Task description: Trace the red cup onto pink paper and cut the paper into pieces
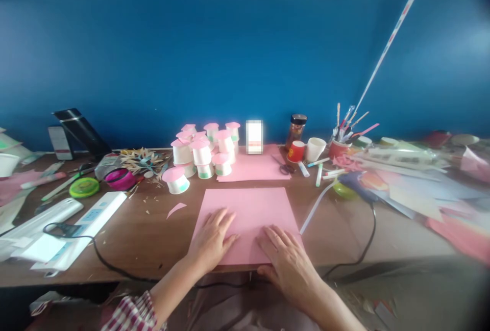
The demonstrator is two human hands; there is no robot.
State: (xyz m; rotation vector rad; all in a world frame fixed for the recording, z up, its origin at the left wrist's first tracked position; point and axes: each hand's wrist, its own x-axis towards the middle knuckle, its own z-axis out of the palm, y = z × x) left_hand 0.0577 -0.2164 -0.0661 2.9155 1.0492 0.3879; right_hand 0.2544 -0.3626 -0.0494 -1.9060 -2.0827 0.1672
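Observation:
A pink sheet of paper (247,208) lies flat at the table's front edge. My left hand (214,239) rests on its left side, palm down with the fingers stretched out. On the right side of the sheet lies my right hand (285,259), fingers extended, its thumb near the front edge. Neither hand holds anything. Behind the sheet is more pink paper (252,167). A cluster of white paper cups with pink paper tops (201,152) stands back left, and one such cup (176,181) sits a little apart. Left of the sheet lies a pink paper scrap (176,209).
On the left are a white power strip (90,224) with a cable and a green tape measure or round case (84,187). Scissors (285,169), a red cup (296,151) and markers (319,174) stand or lie back right. A glue gun (356,185) lies right.

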